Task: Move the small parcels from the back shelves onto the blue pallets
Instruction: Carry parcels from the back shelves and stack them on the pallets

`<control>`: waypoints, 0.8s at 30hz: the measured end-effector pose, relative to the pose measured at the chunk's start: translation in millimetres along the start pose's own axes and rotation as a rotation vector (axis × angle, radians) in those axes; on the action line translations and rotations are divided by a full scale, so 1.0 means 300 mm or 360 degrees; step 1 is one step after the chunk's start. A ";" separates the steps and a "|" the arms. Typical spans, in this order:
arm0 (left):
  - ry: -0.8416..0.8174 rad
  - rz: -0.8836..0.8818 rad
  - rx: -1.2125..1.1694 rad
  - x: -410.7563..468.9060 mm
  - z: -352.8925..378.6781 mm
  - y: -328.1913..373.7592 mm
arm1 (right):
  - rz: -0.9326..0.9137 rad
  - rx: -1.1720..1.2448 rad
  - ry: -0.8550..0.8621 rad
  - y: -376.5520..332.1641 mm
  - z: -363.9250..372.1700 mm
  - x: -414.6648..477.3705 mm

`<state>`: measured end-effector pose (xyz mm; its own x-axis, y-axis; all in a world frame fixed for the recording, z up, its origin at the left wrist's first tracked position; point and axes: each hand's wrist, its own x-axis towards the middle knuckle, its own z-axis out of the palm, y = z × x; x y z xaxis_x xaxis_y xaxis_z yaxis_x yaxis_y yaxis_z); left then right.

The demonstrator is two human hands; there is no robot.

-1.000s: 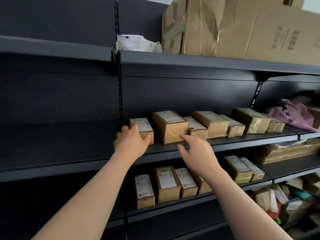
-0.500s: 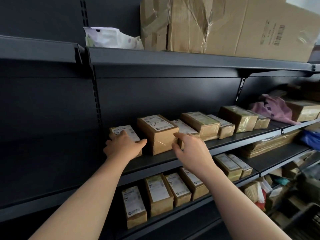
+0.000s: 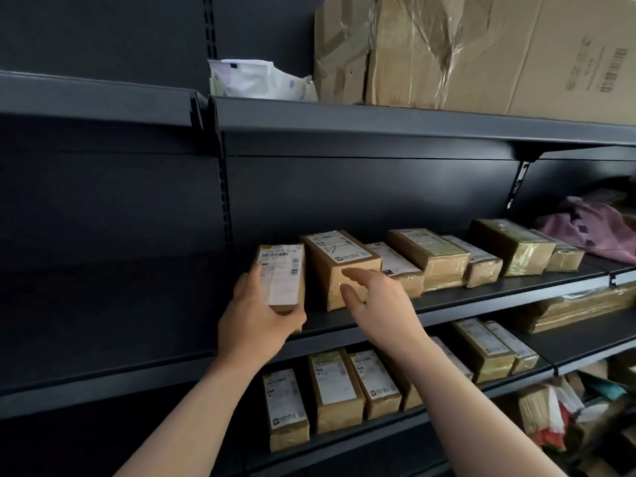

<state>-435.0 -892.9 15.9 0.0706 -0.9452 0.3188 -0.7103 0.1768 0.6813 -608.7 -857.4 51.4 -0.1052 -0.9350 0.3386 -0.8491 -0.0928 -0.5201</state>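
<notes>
Just beside the parcel point(image 3: 282, 280) in the left hand point(image 3: 254, 321) stands a taller parcel point(image 3: 339, 266).

L grip point(image 3: 258, 325) curled, R grip point(image 3: 375, 297) open, outstretched.

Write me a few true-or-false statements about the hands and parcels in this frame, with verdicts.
1. The left hand grips the leftmost parcel of the middle shelf. True.
2. The right hand holds a parcel. False: its fingers are spread and hold nothing, reaching toward the tall parcel.
3. Large cardboard boxes stand on the top shelf. True.
4. The lower shelf holds no parcels. False: a row of labelled parcels lies on it.
5. The purple bag lies at the middle shelf's left end. False: it lies at the right end.
</notes>
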 end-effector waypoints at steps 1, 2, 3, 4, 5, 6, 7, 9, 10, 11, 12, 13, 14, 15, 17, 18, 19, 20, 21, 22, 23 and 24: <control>0.0038 0.0075 -0.0060 -0.027 -0.011 0.000 | -0.0010 0.0072 -0.0023 -0.013 0.015 0.000; 0.0084 0.0140 -0.0099 -0.047 -0.018 -0.003 | -0.0020 0.0154 -0.0043 -0.025 0.030 0.001; 0.0122 0.0189 -0.0116 -0.063 -0.024 -0.007 | -0.0029 0.0239 -0.0062 -0.038 0.046 0.002; 0.0149 0.0233 -0.0119 -0.077 -0.029 -0.012 | -0.0031 0.0327 -0.0086 -0.052 0.059 0.002; 0.0163 0.0272 -0.0115 -0.088 -0.032 -0.020 | -0.0028 0.0427 -0.0119 -0.065 0.070 0.001; 0.0161 0.0307 -0.0119 -0.100 -0.035 -0.026 | -0.0027 0.0538 -0.0164 -0.076 0.080 0.000; 0.0141 0.0336 -0.0136 -0.111 -0.038 -0.030 | -0.0035 0.0644 -0.0207 -0.085 0.090 -0.002; 0.0089 0.0378 -0.0208 -0.133 -0.046 -0.037 | -0.0049 0.0775 -0.0245 -0.097 0.107 -0.006; 0.0060 0.0379 -0.0275 -0.142 -0.053 -0.038 | -0.0058 0.0816 -0.0246 -0.098 0.112 -0.007; 0.0026 0.0353 -0.0377 -0.147 -0.060 -0.041 | -0.0065 0.0848 -0.0248 -0.096 0.115 -0.010; -0.0008 0.0298 -0.0513 -0.149 -0.068 -0.042 | -0.0068 0.0871 -0.0255 -0.094 0.117 -0.012; -0.0037 0.0224 -0.0652 -0.147 -0.073 -0.048 | -0.0067 0.0884 -0.0265 -0.090 0.118 -0.016; -0.0067 0.0151 -0.0769 -0.143 -0.078 -0.051 | -0.0062 0.0899 -0.0275 -0.088 0.118 -0.020; -0.0111 0.0084 -0.0864 -0.137 -0.082 -0.054 | -0.0053 0.0917 -0.0280 -0.085 0.119 -0.023; -0.0238 0.0007 -0.1057 -0.125 -0.080 -0.056 | -0.0043 0.0958 -0.0271 -0.083 0.115 -0.035; -0.0294 -0.0010 -0.1149 -0.125 -0.077 -0.049 | -0.0044 0.0976 -0.0264 -0.080 0.109 -0.042; -0.0322 -0.0014 -0.1207 -0.126 -0.075 -0.043 | -0.0041 0.0993 -0.0259 -0.078 0.101 -0.048; -0.0324 -0.0007 -0.1230 -0.128 -0.070 -0.037 | -0.0029 0.1010 -0.0248 -0.072 0.089 -0.054; -0.0308 -0.0001 -0.1230 -0.129 -0.063 -0.029 | -0.0016 0.0990 -0.0218 -0.061 0.073 -0.058; -0.0281 -0.0004 -0.1226 -0.129 -0.057 -0.020 | -0.0005 0.0907 -0.0153 -0.044 0.057 -0.056; -0.0256 -0.0017 -0.1217 -0.127 -0.048 -0.016 | 0.0009 0.0762 -0.0048 -0.020 0.040 -0.046; -0.0239 -0.0033 -0.1217 -0.128 -0.041 -0.007 | 0.0029 0.0598 0.0074 0.013 0.020 -0.032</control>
<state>-427.7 -853.8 10.3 -0.0557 -0.9677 0.2457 -0.0261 0.2474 0.9686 -607.8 -851.0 41.5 -0.1491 -0.9219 0.3575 -0.5988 -0.2036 -0.7746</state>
